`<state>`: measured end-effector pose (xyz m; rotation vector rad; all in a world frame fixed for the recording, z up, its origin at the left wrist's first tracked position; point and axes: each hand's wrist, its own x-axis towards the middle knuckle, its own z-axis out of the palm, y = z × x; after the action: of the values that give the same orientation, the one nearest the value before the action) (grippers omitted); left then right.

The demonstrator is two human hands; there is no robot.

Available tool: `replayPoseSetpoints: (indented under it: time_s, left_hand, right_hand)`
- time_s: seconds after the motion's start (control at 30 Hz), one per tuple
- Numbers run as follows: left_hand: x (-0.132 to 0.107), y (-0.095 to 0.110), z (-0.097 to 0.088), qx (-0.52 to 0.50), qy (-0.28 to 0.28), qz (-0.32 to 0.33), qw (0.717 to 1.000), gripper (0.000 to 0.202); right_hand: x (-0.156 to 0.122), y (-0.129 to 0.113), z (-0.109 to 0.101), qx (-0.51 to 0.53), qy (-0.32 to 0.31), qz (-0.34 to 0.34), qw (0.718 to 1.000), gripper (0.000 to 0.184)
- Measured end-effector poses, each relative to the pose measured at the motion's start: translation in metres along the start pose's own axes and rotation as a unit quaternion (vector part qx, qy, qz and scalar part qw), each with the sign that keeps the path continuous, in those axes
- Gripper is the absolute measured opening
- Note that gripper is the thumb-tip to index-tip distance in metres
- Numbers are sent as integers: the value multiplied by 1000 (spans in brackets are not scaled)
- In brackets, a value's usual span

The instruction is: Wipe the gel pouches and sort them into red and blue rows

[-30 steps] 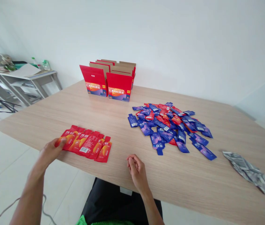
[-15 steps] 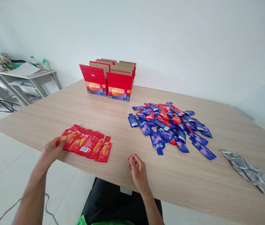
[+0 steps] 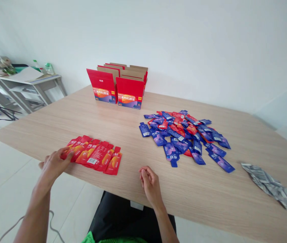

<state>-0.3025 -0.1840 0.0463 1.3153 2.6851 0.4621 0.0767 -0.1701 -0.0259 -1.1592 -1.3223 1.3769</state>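
Several red sachets (image 3: pixel 93 154) lie overlapping in a fanned row near the table's front edge, most with orange fruit pictures facing up and one with its printed, barcoded side up. At the left end of the row, my left hand (image 3: pixel 55 165) has thumb and fingers closed on the outermost red sachet (image 3: pixel 70 144), partly covering it. My right hand (image 3: pixel 149 184) rests on the table to the right of the row, fingers curled in, with nothing visible in it. Beyond it spreads a loose pile of blue and red sachets (image 3: pixel 181 133).
Red open-topped cartons (image 3: pixel 130 91) stand at the back of the table (image 3: pixel 123 126). A crumpled grey striped cloth or wrapper (image 3: pixel 272 187) lies at the right. Farther left are a grey desk (image 3: pixel 29 82) with items on it and a cable (image 3: pixel 53 229) on the floor.
The leftmost red sachets show more of themselves, fanned apart slightly. My left hand has shifted a little at that end, and another of its fingers shows. My right hand stays nearly still.
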Motion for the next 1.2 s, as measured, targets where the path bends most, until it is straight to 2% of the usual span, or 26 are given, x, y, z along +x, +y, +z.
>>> replayPoseSetpoints:
  time_s: [0.13,0.33,0.53,0.73,0.83,0.9,1.0,1.07,1.13,1.2]
  left_hand:
    - [-5,11,-8,14,-49,-48,998,57]
    - [-7,16,-9,9,-30,-37,999,51]
    - [-12,14,-11,-4,-33,-41,999,53]
    - [-21,6,-18,-28,-8,-62,998,51]
    - [-33,7,-18,-53,52,-70,995,53]
    - [-47,14,-12,-81,143,-39,986,51]
    - [-76,34,14,-146,258,86,951,37]
    - [-98,51,39,-196,284,184,921,25]
    - [-121,71,64,-242,251,266,899,15]
    - [-144,92,85,-277,200,322,883,15]
  right_hand:
    - [0,-1,0,4,4,2,1000,44]
    - [0,-4,1,8,4,3,1000,44]
    - [0,-6,1,5,5,0,1000,45]
    - [0,-5,0,3,-1,-3,1000,43]
    - [0,-4,1,4,0,-2,1000,43]
    - [-1,-4,0,6,-4,-2,1000,43]
    - [-1,-8,-6,-27,-20,-13,999,43]
    - [0,-14,-18,-80,-20,-33,996,43]
    - [5,-22,-38,-134,2,-58,989,44]
    - [16,-30,-67,-184,48,-88,978,45]
